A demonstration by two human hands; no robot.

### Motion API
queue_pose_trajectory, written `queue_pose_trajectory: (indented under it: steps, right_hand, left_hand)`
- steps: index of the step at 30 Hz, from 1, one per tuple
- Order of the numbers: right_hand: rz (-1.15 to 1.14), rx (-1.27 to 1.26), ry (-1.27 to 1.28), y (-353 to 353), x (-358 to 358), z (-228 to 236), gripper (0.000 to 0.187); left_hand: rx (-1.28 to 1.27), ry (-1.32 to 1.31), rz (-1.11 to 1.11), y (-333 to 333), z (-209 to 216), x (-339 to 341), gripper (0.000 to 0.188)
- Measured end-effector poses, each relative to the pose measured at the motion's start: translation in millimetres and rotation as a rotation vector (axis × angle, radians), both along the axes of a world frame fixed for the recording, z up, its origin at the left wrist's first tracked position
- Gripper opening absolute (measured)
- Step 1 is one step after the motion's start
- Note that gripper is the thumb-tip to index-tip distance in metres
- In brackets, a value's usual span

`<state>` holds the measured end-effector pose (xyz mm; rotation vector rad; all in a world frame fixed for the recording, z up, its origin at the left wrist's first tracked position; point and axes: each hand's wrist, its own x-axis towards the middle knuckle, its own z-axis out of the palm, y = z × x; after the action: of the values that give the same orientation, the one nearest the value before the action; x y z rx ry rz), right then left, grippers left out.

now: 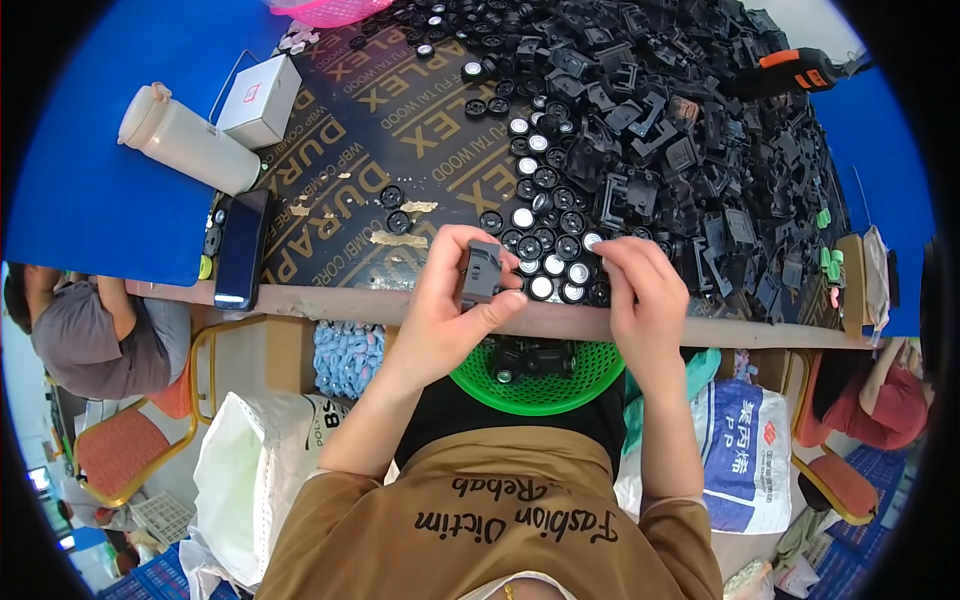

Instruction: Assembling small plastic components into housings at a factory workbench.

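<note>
My left hand (455,295) is closed around a dark grey moulded plastic part (482,272), held up just above the table's near edge. To its right, my right hand (645,300) reaches over the loose wheels with thumb and fingers bent together. A small black wheel with a silver-white hub (592,243) is at those fingertips. Many more small black wheels (541,289), some with pale hubs, lie on the table between and beyond my hands. Below, on my lap, a green plastic basket (520,402) holds a black part with wheels (535,358).
A big heap of black plastic parts (650,130) covers the table's right side, with an orange-and-black tool (800,72) on it. At left stand a cream bottle (190,140), a white box (262,100) and a phone (240,250). White sacks (260,470) flank me; other people sit on both sides.
</note>
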<state>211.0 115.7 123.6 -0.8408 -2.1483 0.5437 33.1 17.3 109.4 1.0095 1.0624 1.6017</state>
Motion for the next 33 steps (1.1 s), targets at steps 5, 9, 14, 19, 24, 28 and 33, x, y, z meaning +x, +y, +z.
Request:
queue_pose_trajectory:
  steps: [5,9,14,19,24,28,33]
  right_hand:
    - [0.007,0.226,-0.278,19.9,-27.9,-3.6,0.023]
    - [-0.062,0.182,-0.599,15.4,-36.5,12.7,0.028]
    - [-0.029,0.202,-0.486,24.4,-42.2,7.4,0.019]
    - [0.001,0.197,-0.230,28.7,-40.3,5.0,0.021]
    - [0.101,-0.582,0.174,1.4,-19.7,15.0,0.013]
    - [0.391,-0.545,0.276,-15.4,-6.3,5.0,0.012]
    - [0.472,-0.824,0.424,-20.4,4.6,10.5,0.028]
  left_hand:
    - [-0.126,0.268,0.046,3.9,2.9,6.4,0.044]
    - [-0.048,0.560,0.130,11.7,5.7,13.8,0.039]
    - [-0.087,0.700,0.141,16.8,2.5,19.0,0.030]
    - [-0.049,0.669,0.160,21.9,0.2,21.2,0.030]
    - [-0.059,0.680,0.140,22.1,-2.8,20.7,0.026]
    - [0.004,0.740,0.130,21.9,-0.3,21.8,0.024]
    - [0.185,0.831,0.148,22.0,7.5,23.5,0.021]
